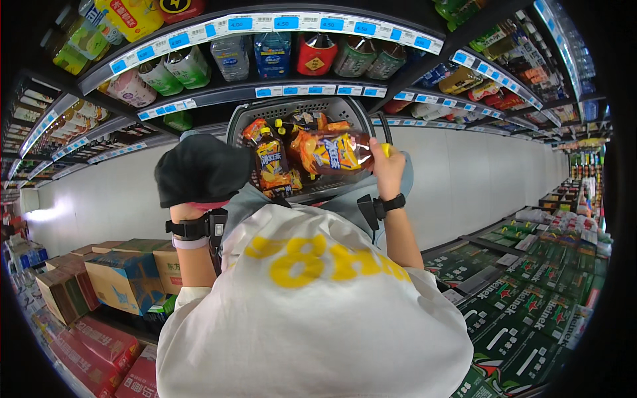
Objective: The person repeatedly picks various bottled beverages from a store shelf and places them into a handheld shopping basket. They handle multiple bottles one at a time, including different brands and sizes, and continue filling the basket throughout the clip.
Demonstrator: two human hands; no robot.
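My right hand (pixel 390 166) is closed round the neck end of a bottle of brown tea drink (pixel 332 151) with a yellow cap and an orange-yellow label. The bottle lies on its side over a grey plastic shopping basket (pixel 237 126). Inside the basket, a similar bottle (pixel 270 159) stands tilted at the left, among more bottles and orange packaging. At the basket's left side, a black cap-like cloth thing (pixel 202 169) covers most of my left hand (pixel 184 212), so its fingers are hidden. Both wrists wear black straps.
Ahead are shelves of drink bottles (pixel 317 54) with a price-label strip (pixel 279 24) along their edges. Cardboard cartons (pixel 126 275) stand behind me at left, with red cartons (pixel 99 345) below. Stacked green drink cases (pixel 524 305) fill the right rear. Pale floor (pixel 478 172) stretches right.
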